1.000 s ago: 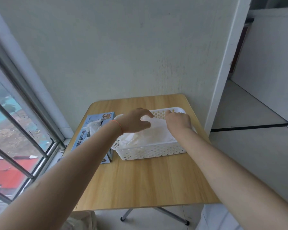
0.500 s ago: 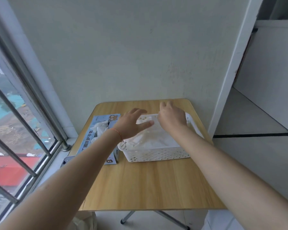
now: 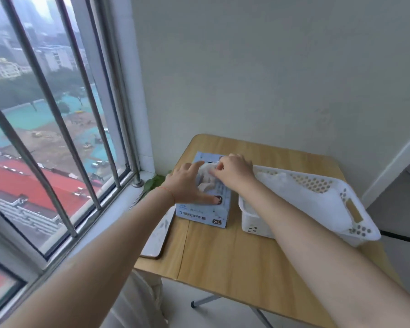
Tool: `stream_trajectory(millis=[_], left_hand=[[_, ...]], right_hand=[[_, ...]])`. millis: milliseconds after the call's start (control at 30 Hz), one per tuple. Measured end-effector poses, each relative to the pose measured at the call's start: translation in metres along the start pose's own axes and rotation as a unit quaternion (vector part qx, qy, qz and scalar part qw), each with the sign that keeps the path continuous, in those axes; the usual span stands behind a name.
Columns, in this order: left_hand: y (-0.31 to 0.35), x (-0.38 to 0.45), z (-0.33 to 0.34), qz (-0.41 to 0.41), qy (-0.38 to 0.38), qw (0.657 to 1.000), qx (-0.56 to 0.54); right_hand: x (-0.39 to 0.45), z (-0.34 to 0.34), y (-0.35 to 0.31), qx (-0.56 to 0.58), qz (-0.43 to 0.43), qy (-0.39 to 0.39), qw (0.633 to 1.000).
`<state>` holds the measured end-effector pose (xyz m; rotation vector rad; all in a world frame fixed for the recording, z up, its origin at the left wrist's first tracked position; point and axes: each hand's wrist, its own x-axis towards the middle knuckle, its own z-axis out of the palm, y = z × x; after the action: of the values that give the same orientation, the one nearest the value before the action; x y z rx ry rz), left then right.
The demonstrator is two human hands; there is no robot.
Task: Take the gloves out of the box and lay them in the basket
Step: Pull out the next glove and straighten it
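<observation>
A pale blue cardboard glove box, oblong and printed with dark characters and an "XL" mark, lies flat on the wood-grain laminate surface. Just beside it at 3 o'clock stands a white plastic basket, rectangular with round perforations in its walls and a slot handle in the end. Thin, crumpled, translucent white gloves already lie inside the basket.

More of the same filmy gloves bulge from the opening in the top of the box. The left hand rests flat on the box lid at the 9 o'clock side of the opening, fingers spread and fairly straight. The right hand sits over the opening with fingers curled, pinching the glove tuft that sticks up there.

At 8 o'clock from the box a flat white tray-like slab with rounded corners leans off the surface edge toward the window sill. Steel window bars run along the left.

Half a second ago both hands were over the basket, smoothing the gloves laid there; now both have crossed to the box, and the view has swung toward the window.
</observation>
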<state>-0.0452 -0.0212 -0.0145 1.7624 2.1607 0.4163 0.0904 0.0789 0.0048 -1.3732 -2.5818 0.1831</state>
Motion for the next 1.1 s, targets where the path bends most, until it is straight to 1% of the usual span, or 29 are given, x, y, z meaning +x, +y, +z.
stream_trajectory(millis=[100,167,267,400,433,500,567,633,667,733,800,867,933,967,1033,1100], left_hand=[[-0.003,-0.002,0.002,0.008,0.000,1.000,-0.017],[-0.004,-0.001,0.001,0.010,0.001,1.000,-0.021],[-0.005,0.001,0.001,0.010,0.004,1.000,-0.016],[-0.005,0.004,0.002,0.006,0.007,1.000,-0.014],[-0.005,0.005,0.001,0.007,0.014,0.999,-0.029],[-0.002,0.004,-0.003,0.012,0.050,0.992,-0.114],[0.005,0.002,-0.008,0.010,0.104,0.969,-0.223],[0.014,0.002,-0.014,-0.015,0.153,0.937,-0.314],[0.019,0.004,-0.017,-0.035,0.165,0.920,-0.355],[0.026,0.005,-0.024,-0.060,0.151,0.890,-0.425],[0.033,0.003,-0.029,-0.085,0.100,0.849,-0.511],[0.037,0.002,-0.032,-0.087,0.087,0.805,-0.581],[0.041,0.003,-0.035,-0.067,0.104,0.779,-0.615],[0.043,0.003,-0.038,-0.054,0.104,0.772,-0.625],[0.046,0.002,-0.044,-0.034,0.081,0.771,-0.631],[0.050,0.000,-0.048,-0.026,0.067,0.782,-0.619]], right_hand=[[0.006,0.003,-0.008,0.002,0.005,-0.017,1.000],[0.008,0.000,-0.010,0.041,0.007,-0.013,0.999],[0.009,-0.007,-0.008,0.132,0.008,0.046,0.990],[0.004,-0.027,-0.006,0.256,-0.003,0.117,0.960],[0.002,-0.032,-0.006,0.281,0.000,0.124,0.952],[0.000,-0.040,-0.004,0.331,0.015,0.126,0.935],[0.000,-0.043,-0.002,0.395,0.046,0.112,0.911],[-0.002,-0.047,0.001,0.477,0.083,0.095,0.870],[-0.004,-0.050,0.002,0.517,0.095,0.089,0.846],[-0.008,-0.055,0.005,0.572,0.105,0.080,0.809],[-0.014,-0.059,0.007,0.598,0.104,0.078,0.791],[-0.019,-0.063,0.009,0.609,0.101,0.080,0.783],[-0.024,-0.066,0.012,0.604,0.098,0.078,0.787],[-0.027,-0.068,0.014,0.597,0.095,0.074,0.793],[-0.032,-0.070,0.016,0.579,0.085,0.065,0.808],[-0.040,-0.073,0.016,0.565,0.067,0.057,0.820]])
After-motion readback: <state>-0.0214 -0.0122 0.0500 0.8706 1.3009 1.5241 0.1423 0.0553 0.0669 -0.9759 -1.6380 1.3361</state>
